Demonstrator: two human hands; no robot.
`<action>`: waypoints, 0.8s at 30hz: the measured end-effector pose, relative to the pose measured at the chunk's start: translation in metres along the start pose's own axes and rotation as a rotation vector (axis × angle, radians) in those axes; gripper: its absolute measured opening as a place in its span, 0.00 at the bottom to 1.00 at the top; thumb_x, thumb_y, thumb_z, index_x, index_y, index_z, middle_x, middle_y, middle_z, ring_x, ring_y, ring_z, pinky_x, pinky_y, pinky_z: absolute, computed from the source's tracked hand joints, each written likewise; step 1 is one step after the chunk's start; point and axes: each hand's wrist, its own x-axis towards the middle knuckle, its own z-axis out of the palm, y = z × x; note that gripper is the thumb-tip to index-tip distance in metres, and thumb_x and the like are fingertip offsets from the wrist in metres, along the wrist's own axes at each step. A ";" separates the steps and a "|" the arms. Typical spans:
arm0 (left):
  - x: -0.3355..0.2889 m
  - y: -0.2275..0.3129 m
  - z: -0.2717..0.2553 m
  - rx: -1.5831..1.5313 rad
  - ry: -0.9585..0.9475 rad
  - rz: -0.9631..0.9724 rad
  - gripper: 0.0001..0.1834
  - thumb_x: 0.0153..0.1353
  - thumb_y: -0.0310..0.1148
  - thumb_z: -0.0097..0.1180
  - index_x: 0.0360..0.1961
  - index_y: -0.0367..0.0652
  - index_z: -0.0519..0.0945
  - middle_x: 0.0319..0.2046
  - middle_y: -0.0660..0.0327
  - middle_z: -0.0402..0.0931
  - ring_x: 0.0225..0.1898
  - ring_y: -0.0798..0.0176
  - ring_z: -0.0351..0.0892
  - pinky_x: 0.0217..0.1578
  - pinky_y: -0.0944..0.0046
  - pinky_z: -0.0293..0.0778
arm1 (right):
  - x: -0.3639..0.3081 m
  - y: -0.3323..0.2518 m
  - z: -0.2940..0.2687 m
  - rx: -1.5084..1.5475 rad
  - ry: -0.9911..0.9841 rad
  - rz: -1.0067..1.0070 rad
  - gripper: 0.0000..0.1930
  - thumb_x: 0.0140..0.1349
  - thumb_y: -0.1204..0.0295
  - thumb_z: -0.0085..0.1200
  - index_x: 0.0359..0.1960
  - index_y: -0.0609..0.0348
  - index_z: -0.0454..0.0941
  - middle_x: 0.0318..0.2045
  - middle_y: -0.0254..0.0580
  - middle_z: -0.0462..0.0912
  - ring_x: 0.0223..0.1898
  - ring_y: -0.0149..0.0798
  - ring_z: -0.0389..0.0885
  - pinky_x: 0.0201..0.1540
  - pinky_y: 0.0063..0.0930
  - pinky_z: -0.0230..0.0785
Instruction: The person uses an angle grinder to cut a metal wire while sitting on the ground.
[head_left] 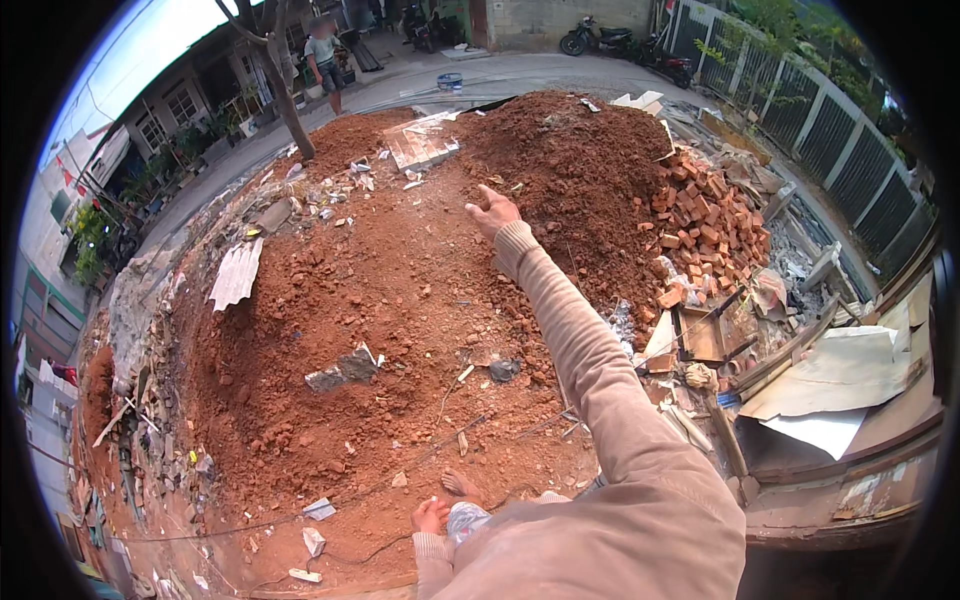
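My right arm stretches far forward over the dirt. At its end my right hand (494,213) points with the index finger out, the other fingers partly bent, and nothing in it. It hangs before a mound of dark red soil (570,170). Low by my body is my left hand (430,516), its fingers curled in; whether they hold anything is hidden. Right beside it shows a pale, greyish crumpled thing (466,522), cloth or plastic, I cannot tell which. A bare foot (461,484) stands on the red earth just beyond.
Broken bricks (705,215) lie heaped at the right, near a wooden frame (703,333) and bent sheets (830,375). A corrugated piece (237,273) and a concrete chunk (343,369) lie left. Farther off are a tree (285,95), a person (324,62), motorbikes (597,38) and a fence (800,110).
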 end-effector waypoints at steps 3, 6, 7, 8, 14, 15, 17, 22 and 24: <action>0.031 -0.007 -0.041 -0.015 0.005 -0.074 0.16 0.69 0.40 0.53 0.50 0.40 0.74 0.40 0.52 0.83 0.32 0.58 0.84 0.26 0.61 0.78 | 0.056 -0.084 -0.043 -0.092 0.178 0.086 0.21 0.64 0.54 0.53 0.42 0.62 0.81 0.43 0.53 0.84 0.48 0.46 0.82 0.52 0.37 0.73; 0.068 -0.017 -0.081 -0.073 0.092 -0.177 0.19 0.70 0.42 0.50 0.54 0.40 0.72 0.45 0.50 0.81 0.36 0.55 0.84 0.30 0.57 0.79 | 0.061 -0.103 -0.012 0.114 0.194 -0.085 0.19 0.65 0.56 0.52 0.41 0.62 0.80 0.42 0.54 0.83 0.45 0.46 0.83 0.50 0.37 0.74; 0.079 -0.018 -0.097 -0.105 0.203 -0.262 0.21 0.70 0.43 0.49 0.57 0.41 0.71 0.48 0.49 0.80 0.38 0.53 0.84 0.34 0.53 0.79 | 0.051 -0.092 0.013 0.103 0.127 -0.103 0.18 0.66 0.57 0.52 0.40 0.62 0.79 0.41 0.54 0.83 0.44 0.46 0.82 0.49 0.37 0.74; 0.090 -0.017 -0.111 -0.091 0.175 -0.225 0.21 0.70 0.43 0.49 0.57 0.41 0.71 0.48 0.49 0.80 0.38 0.53 0.84 0.34 0.53 0.79 | 0.036 -0.076 0.044 0.113 0.095 -0.171 0.17 0.66 0.57 0.51 0.40 0.62 0.78 0.40 0.53 0.83 0.42 0.46 0.82 0.48 0.38 0.74; 0.118 0.019 -0.201 -0.105 0.408 -0.482 0.22 0.71 0.49 0.45 0.53 0.42 0.69 0.50 0.51 0.78 0.43 0.49 0.82 0.40 0.43 0.77 | -0.163 0.087 0.220 -0.578 -0.744 0.021 0.18 0.58 0.63 0.52 0.47 0.62 0.77 0.44 0.61 0.80 0.49 0.60 0.78 0.53 0.50 0.71; 0.121 0.028 -0.212 -0.111 0.450 -0.475 0.21 0.71 0.49 0.44 0.51 0.42 0.69 0.49 0.52 0.78 0.42 0.49 0.81 0.40 0.43 0.77 | -0.203 0.115 0.223 -0.583 -0.852 0.047 0.17 0.56 0.67 0.51 0.45 0.62 0.78 0.41 0.63 0.81 0.47 0.59 0.80 0.50 0.51 0.73; 0.127 0.049 -0.231 -0.131 0.518 -0.447 0.19 0.71 0.49 0.44 0.48 0.43 0.69 0.47 0.52 0.79 0.42 0.49 0.81 0.40 0.42 0.77 | -0.273 0.154 0.218 -0.601 -0.952 0.293 0.17 0.54 0.66 0.54 0.40 0.66 0.82 0.40 0.64 0.83 0.44 0.56 0.83 0.48 0.46 0.76; 0.147 0.086 -0.253 -0.145 0.571 -0.383 0.17 0.71 0.48 0.43 0.40 0.43 0.70 0.42 0.54 0.81 0.40 0.48 0.81 0.40 0.42 0.76 | -0.383 0.184 0.172 -0.405 -0.783 0.795 0.38 0.52 0.40 0.56 0.47 0.67 0.82 0.48 0.65 0.80 0.52 0.57 0.80 0.55 0.44 0.72; 0.163 0.096 -0.247 -0.131 0.577 -0.424 0.17 0.71 0.47 0.43 0.37 0.43 0.70 0.40 0.54 0.81 0.39 0.48 0.81 0.40 0.42 0.76 | -0.402 0.191 0.176 -0.297 -0.739 0.867 0.48 0.48 0.31 0.53 0.52 0.70 0.78 0.53 0.67 0.77 0.57 0.57 0.76 0.60 0.41 0.68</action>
